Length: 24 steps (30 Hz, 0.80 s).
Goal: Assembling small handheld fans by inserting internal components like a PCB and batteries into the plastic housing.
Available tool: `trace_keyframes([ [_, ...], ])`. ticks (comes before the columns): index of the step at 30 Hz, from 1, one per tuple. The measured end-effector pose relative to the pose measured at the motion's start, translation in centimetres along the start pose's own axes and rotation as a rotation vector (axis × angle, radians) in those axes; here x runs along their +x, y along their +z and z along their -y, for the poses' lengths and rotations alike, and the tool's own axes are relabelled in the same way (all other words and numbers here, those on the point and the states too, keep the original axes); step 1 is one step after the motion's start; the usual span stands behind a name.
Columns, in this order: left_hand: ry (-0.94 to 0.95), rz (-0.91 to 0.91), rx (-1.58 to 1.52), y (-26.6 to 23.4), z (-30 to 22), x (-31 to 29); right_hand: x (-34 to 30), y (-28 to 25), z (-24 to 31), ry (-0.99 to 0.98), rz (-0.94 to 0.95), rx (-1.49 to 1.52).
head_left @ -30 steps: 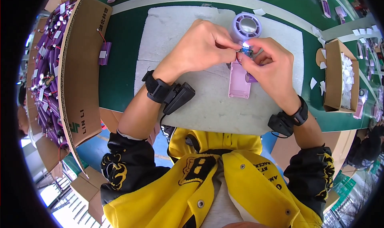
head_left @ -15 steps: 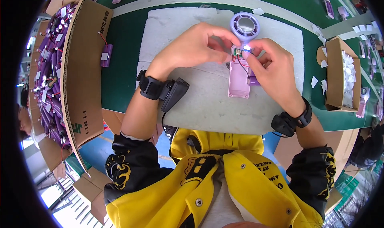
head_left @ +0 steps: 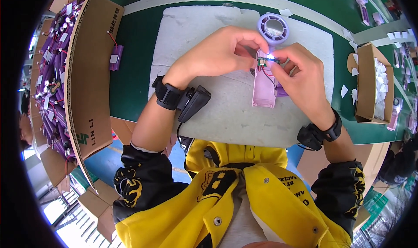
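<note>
Your left hand is half curled, thumb and index parted around the upper left of the pink case; you leave a clear gap between the two fingers, and I cannot tell whether their tips press on anything. Your right hand is nearly closed, its thumb and index pinched on the right end of the green board, the other fingers folded in. Your hands are apart from each other, with the board between them, over the top of the case.

You have one board, one case and one lilac fan, the fan lying just beyond your fingertips. One bright light glows beside the board. Red and dark wires run down from the board over the case; their number is unclear. One purple cell shows beside the case, partly hidden by your right hand. All this sits over one white mat.

To your left is one big box of purple packs, too many to count, with one loose pack beside it. To your right is one small box of white slips, also uncountable
</note>
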State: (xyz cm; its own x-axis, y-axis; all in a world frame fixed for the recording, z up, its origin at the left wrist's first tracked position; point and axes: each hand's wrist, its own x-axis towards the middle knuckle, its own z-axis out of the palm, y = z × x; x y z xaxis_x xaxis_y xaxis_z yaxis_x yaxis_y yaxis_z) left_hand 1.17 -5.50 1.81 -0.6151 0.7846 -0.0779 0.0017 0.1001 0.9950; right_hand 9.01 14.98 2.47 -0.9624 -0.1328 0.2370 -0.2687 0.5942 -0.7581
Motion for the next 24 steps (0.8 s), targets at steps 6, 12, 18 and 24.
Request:
trace_keyframes([
  [6,-0.018,-0.036,-0.023,0.2,0.7,0.3,0.0,0.0,0.0,0.016,0.006,-0.004],
  [12,-0.015,-0.073,-0.017,0.6,0.6,0.4,0.4,-0.5,0.0,0.157,0.075,0.051],
  [18,0.072,-0.087,0.333,0.7,0.6,0.4,0.6,-0.6,-0.9,0.233,0.235,0.215],
  [24,0.102,-0.126,0.208,1.1,1.0,0.6,1.0,-2.4,-0.1,0.263,0.473,0.181],
])
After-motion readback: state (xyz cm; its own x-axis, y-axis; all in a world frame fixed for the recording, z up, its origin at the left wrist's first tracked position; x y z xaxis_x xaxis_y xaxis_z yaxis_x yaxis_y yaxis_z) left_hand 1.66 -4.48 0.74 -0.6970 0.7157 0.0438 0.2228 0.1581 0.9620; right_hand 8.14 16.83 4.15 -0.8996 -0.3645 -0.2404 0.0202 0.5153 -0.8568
